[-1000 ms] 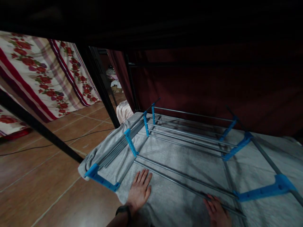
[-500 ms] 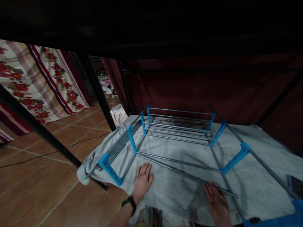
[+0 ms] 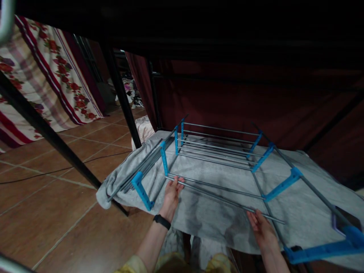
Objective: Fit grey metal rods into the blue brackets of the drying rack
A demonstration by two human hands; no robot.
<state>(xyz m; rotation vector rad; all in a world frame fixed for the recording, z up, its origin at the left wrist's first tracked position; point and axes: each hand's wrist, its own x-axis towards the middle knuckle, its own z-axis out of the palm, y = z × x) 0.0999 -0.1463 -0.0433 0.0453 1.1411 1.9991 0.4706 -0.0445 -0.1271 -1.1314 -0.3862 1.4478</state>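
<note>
A rack frame of grey metal tubes joined by blue plastic connectors (image 3: 283, 184) lies on a grey blanket (image 3: 204, 223). My left hand (image 3: 172, 191), with a dark band at the wrist, has its fingers closed on the left part of a loose grey metal tube (image 3: 216, 197). My right hand (image 3: 261, 227) grips the same tube near its right end. The tube slants across the frame's front, its left end close to a blue connector (image 3: 164, 158) and its right end over the frame's lower right tube. Several more tubes (image 3: 150, 163) lie bundled at the left.
Black bed posts (image 3: 122, 94) stand at the left, and a dark bunk (image 3: 199, 30) hangs low overhead. A maroon curtain (image 3: 216, 102) covers the back. A phone-like object (image 3: 338, 223) lies at the right. A black cable (image 3: 71, 167) crosses the tiled floor (image 3: 76, 197).
My left hand has moved from lying flat on the blanket up to the tube and closed on it. The tube's right end is lifted slightly with my right hand. The view has shifted.
</note>
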